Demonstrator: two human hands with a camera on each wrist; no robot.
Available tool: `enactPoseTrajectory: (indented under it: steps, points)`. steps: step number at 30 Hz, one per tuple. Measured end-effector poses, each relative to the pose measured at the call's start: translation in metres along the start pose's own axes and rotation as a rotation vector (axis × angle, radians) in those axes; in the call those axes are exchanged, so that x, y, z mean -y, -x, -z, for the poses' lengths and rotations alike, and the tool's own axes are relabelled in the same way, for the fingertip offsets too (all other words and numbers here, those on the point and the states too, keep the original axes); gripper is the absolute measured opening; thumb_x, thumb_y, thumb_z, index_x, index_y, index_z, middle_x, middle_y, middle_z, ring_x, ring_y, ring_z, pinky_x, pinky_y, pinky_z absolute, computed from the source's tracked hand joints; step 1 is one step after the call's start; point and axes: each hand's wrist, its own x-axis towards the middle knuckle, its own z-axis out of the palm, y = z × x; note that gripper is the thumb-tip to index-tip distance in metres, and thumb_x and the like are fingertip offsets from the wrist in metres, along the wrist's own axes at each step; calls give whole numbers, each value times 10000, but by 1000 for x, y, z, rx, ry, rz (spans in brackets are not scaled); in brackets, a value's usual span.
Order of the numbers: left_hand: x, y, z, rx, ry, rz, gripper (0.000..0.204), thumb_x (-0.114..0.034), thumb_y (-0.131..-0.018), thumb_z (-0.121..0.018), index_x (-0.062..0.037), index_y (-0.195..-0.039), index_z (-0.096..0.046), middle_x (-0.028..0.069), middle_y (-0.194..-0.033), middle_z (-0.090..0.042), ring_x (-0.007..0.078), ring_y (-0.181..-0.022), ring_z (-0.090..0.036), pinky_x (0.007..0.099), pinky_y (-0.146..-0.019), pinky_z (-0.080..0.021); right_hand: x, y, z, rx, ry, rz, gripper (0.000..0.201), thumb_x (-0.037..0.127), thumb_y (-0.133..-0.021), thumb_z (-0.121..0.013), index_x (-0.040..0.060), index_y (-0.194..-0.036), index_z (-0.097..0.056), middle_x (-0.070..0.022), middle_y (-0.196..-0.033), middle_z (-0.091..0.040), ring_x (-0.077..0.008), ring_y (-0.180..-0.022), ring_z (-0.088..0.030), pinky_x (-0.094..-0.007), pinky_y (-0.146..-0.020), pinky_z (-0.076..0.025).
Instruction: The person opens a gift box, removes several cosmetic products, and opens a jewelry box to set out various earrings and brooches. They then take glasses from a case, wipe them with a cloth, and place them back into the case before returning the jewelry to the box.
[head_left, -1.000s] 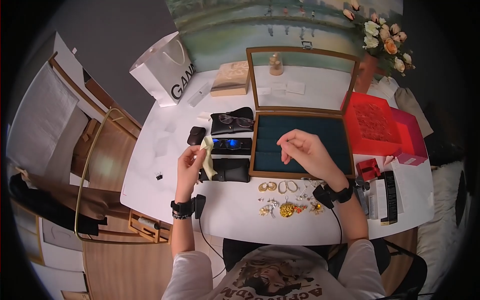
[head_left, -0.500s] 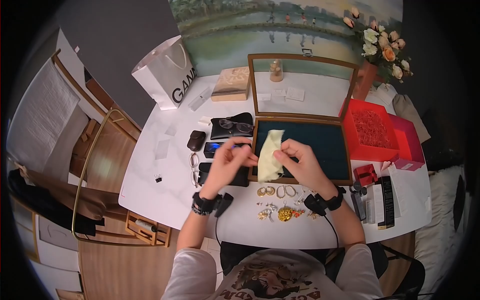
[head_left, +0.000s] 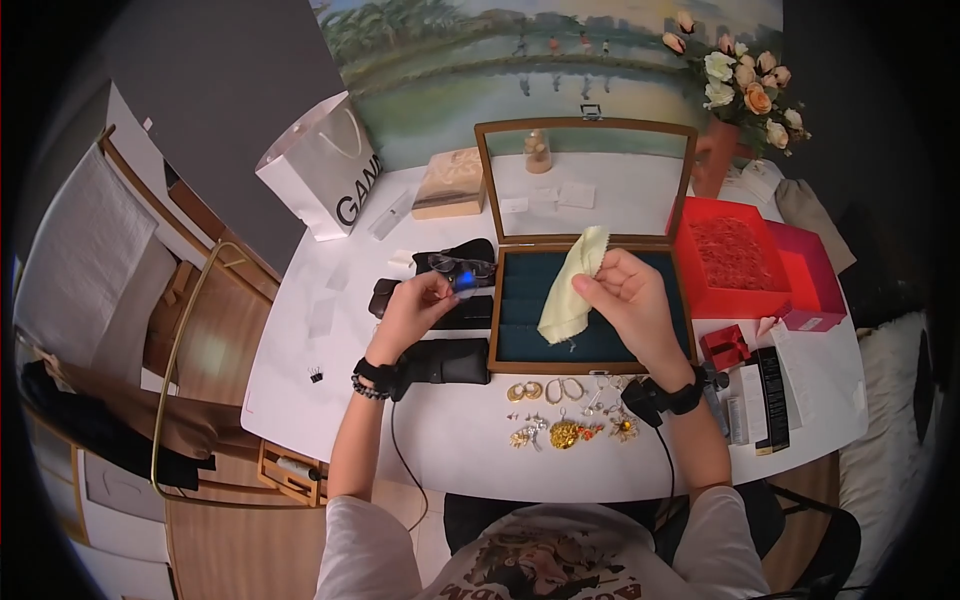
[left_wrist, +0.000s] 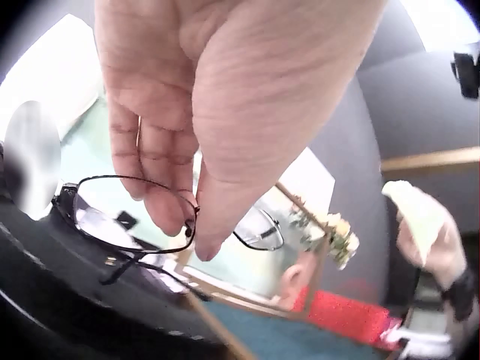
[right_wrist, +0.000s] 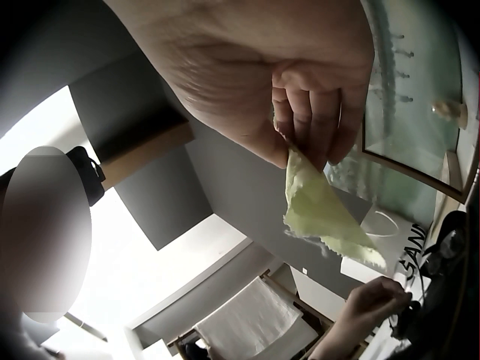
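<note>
My left hand (head_left: 408,318) pinches a pair of thin dark-rimmed glasses (head_left: 466,283) above the black cases, blue glinting on a lens. The left wrist view shows thumb and fingers at the middle of the frame of these glasses (left_wrist: 135,210). A pale yellow cloth (head_left: 577,290) hangs from my right hand (head_left: 640,305) over the green-lined tray of the wooden case (head_left: 584,370). Thumb and fingers grip one corner of the cloth (right_wrist: 322,210) in the right wrist view. Glasses and cloth are apart. Another pair (head_left: 460,265) lies on a black pouch behind.
A closed black case (head_left: 448,362) lies beside the left wrist. Gold earrings (head_left: 565,433) and other jewelry lie in front of the wooden case. Right of it stand a red box (head_left: 735,255) and a vase with flowers; a white paper bag (head_left: 318,170) stands at back left.
The cloth passed from my left hand to my right, which has then moved slightly right with it. My left hand has moved back to the left and taken hold of the blue-glinting glasses.
</note>
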Motion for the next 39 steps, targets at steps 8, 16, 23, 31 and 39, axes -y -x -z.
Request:
enactPoseTrajectory:
  steps: [8,16,23,31,39]
  points:
    - [-126,-36,-48,155,903,187,167,-206,-1046,-660,-58,-1117,-625,40,-887,-721,78,-625,-676,181,-522,-499,15,-3,18,-215,-45,181,403,-6,-1025,-624,-15,-1388,-448,-115,-1033,-711,-104,-902,-698,-231,-786,-554]
    - [-157,-37,-89,113,1071,209,327,-201,-1085,-532,-53,-1376,-525,87,-953,-700,179,-717,-732,260,-647,-586,20,-3,26,-313,143,282,272,22,-992,-706,-52,-1221,-580,-84,-987,-738,-88,-900,-691,-230,-820,-540]
    - [-154,-26,-112,290,1063,229,459,-285,-1128,-417,-104,-1548,-374,117,-998,-673,198,-698,-704,287,-631,-588,7,-7,7,-251,471,352,114,14,-958,-716,-44,-1056,-708,-85,-1083,-718,-119,-952,-690,-271,-848,-539]
    - [-159,-21,-116,219,1068,89,552,-323,-1153,-362,-154,-1663,-235,135,-1152,-669,194,-717,-723,290,-665,-598,-22,-7,-5,-327,251,466,102,21,-994,-681,-58,-1059,-682,-118,-1172,-663,-176,-1036,-697,-263,-843,-558]
    - [-156,-21,-113,252,1000,-14,604,-422,-1140,-357,-70,-1624,-272,130,-1282,-619,215,-774,-734,292,-703,-592,-8,-2,3,42,-101,-141,238,202,-1135,-494,21,-1038,-615,-9,-732,-617,-20,-482,-488,-198,-475,-376]
